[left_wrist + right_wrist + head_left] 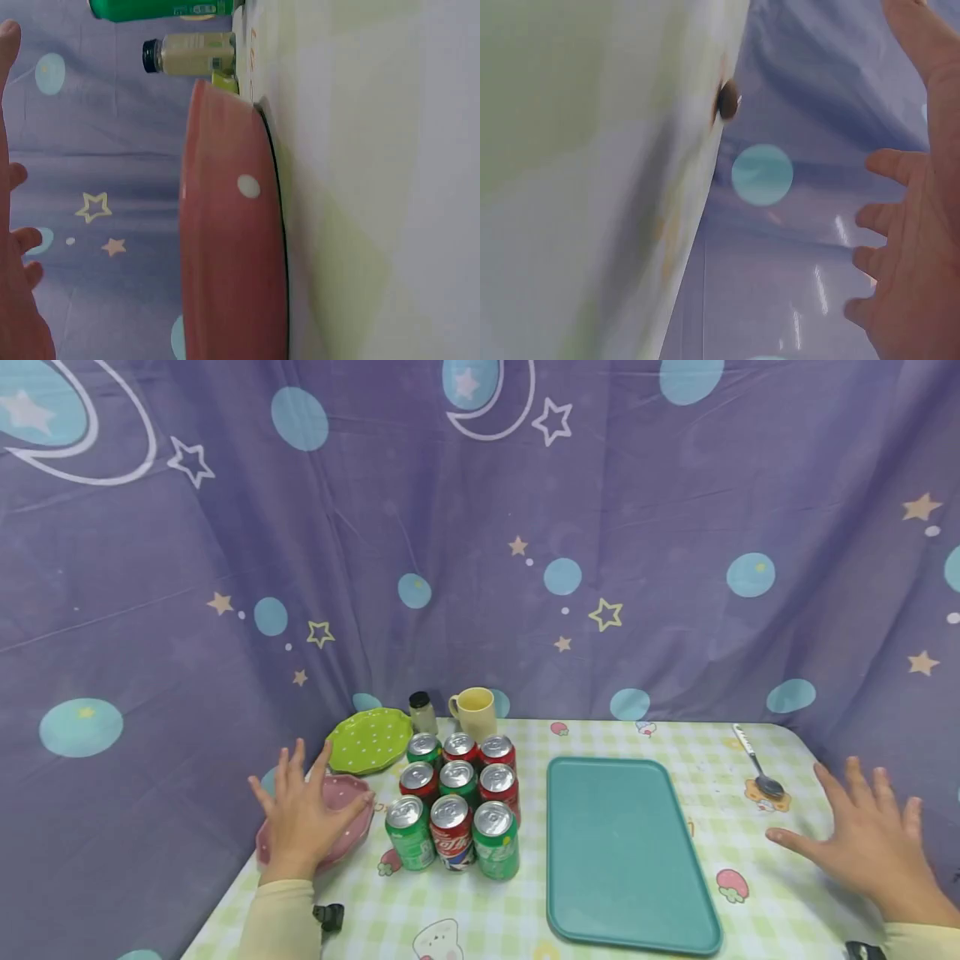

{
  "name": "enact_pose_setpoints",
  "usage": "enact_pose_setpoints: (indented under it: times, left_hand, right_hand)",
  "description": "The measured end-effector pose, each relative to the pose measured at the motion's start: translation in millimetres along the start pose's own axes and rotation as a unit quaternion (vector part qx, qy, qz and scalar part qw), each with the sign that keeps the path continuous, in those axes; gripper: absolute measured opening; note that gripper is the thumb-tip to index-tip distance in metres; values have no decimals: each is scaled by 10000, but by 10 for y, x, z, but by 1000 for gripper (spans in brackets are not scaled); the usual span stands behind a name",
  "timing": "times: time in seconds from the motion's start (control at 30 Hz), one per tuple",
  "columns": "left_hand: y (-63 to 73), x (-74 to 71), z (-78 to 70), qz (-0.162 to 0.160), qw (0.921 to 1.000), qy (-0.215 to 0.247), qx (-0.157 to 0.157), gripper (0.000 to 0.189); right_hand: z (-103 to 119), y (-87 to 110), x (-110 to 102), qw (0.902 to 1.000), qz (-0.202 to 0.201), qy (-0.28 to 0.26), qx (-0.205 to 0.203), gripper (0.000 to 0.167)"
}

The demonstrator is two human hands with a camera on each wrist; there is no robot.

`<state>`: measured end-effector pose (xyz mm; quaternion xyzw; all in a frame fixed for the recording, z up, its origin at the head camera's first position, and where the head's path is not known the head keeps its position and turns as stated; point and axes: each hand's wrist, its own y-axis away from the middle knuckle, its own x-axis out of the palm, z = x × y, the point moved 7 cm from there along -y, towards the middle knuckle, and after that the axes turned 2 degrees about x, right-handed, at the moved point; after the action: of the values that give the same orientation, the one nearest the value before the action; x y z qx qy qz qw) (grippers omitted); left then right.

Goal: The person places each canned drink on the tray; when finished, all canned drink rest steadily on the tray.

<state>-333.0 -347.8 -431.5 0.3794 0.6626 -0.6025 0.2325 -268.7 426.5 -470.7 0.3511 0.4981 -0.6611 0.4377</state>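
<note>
My left hand (302, 814) hovers over the pink dotted dish (351, 827) at the table's left, fingers spread and nothing held. In the left wrist view the dish's pink side (232, 225) stands apart from the hand. My right hand (873, 839) is raised over the right side of the table, fingers spread, holding nothing. Closest to it lies a spoon (768, 786) with a white handle. Between the hands stand several soda cans (452, 820) in rows, green and red mixed. Right of the cans lies a teal tray (622, 852).
A green dotted plate (369, 742) sits at the back left. Beside it are a small jar (422, 717) with a black lid and a yellow mug (477, 714), both behind the cans. A purple curtain (645, 527) hangs behind the checked tablecloth (750, 910).
</note>
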Motion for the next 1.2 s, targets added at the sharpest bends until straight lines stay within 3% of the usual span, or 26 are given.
enact_pose_setpoints:
  times: [0.17, 0.33, 0.43, 0.6, 0.67, 0.8, 0.9, 1.2]
  left_hand:
    - [38, 25, -64, 190, 9997, 158, 13, 116]
    - [102, 69, -121, 474, 9962, 728, 3, 108]
    - [148, 77, -177, 685, 9854, 1558, -110, 98]
    - [228, 78, -344, 992, 9556, 2765, -251, 88]
    - [255, 85, -427, 1076, 9426, 3154, -220, 81]
    - [308, 112, -568, 1214, 9147, 3853, -120, 68]
    - [347, 141, -637, 1312, 8982, 4195, -33, 62]
    - [437, 286, -705, 1444, 8706, 4703, -13, 62]
  right_hand:
    - [184, -18, 98, 9964, 470, -538, -460, 122]
    - [367, 41, 225, 9750, 1176, -1662, -886, 108]
    - [482, 87, 281, 9592, 1478, -2144, -1099, 100]
    - [667, 150, 380, 9389, 2289, -2332, -1085, 92]
    - [758, 172, 421, 9205, 2658, -2635, -1119, 89]
    - [951, 243, 523, 8604, 3387, -3557, -1359, 81]
    - [1046, 307, 590, 8289, 3717, -3888, -1536, 81]
    - [1122, 349, 612, 8323, 3733, -3683, -1797, 90]
